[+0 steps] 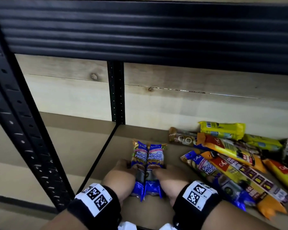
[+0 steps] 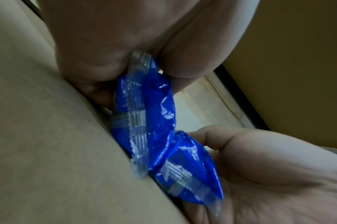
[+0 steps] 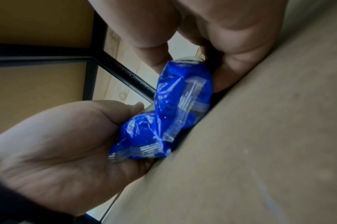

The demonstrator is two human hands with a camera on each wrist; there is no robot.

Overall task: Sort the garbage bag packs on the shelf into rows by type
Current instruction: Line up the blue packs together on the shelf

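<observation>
Two blue packs [image 1: 147, 165] side by side on shelf [image 1: 106, 155], left hand [image 1: 121, 178] gripping one, right hand [image 1: 168, 180] the other

Two blue packs [image 1: 147, 165] with white lettering, pink bands, clear ribbed seams. Heap to the right: yellow pack [image 1: 223, 130], brown pack [image 1: 181, 136], orange-and-red packs [image 1: 229, 150], another blue pack [image 1: 211, 173]. Black wristbands [image 1: 96, 200] bearing white tags with black square codes. Black shelf frame [image 1: 117, 92], tan shelf board [image 1: 140, 133], pale knotted wood behind.

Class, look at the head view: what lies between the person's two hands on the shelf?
Two blue packs lie side by side between the left hand and right hand.
</observation>
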